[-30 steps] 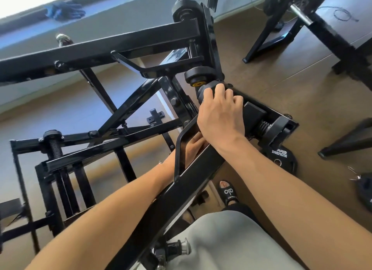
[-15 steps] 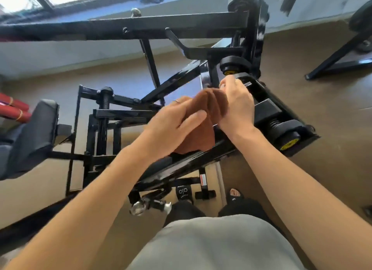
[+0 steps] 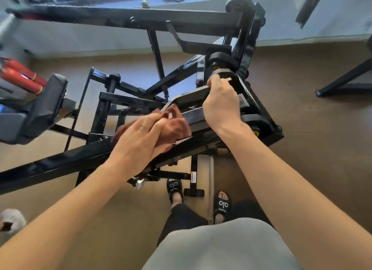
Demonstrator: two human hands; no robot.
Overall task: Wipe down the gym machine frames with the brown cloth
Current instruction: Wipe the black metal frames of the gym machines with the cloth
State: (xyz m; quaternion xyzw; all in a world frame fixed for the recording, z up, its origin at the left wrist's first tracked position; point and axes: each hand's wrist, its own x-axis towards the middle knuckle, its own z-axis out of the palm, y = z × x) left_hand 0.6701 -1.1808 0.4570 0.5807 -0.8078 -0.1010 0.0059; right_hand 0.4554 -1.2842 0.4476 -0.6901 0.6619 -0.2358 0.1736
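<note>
Left hand (image 3: 138,136) clutches crumpled brown cloth (image 3: 175,126) on glossy black frame bar (image 3: 60,163); right hand (image 3: 221,106) grips flat plate (image 3: 191,96).

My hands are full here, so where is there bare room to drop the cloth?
Bare brown floor lies open right of the machine frame, short of the neighbouring machine's black leg. Another bare patch sits left of the sandalled feet, below the long beam. Around the left hand holding the cloth and the right hand, bars crowd together.
</note>
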